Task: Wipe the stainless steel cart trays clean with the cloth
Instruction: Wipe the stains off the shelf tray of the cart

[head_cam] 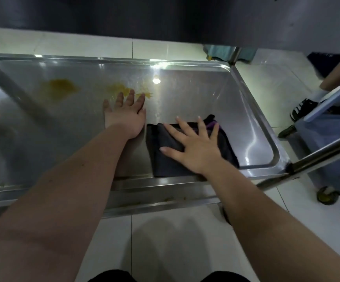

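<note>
We note tray left end cut by frame edge, blurred there. Cloth middle hidden under right hand; near edge masked by wrist. Cart wheel partly behind post. Bystander's foot half hidden behind rail. We cannot tell what teal item at rear is.

- No lettering, label, brand mark or number can be read anywhere — not on the steel tray.
- None on the dark cloth lying in that tray either.
</note>
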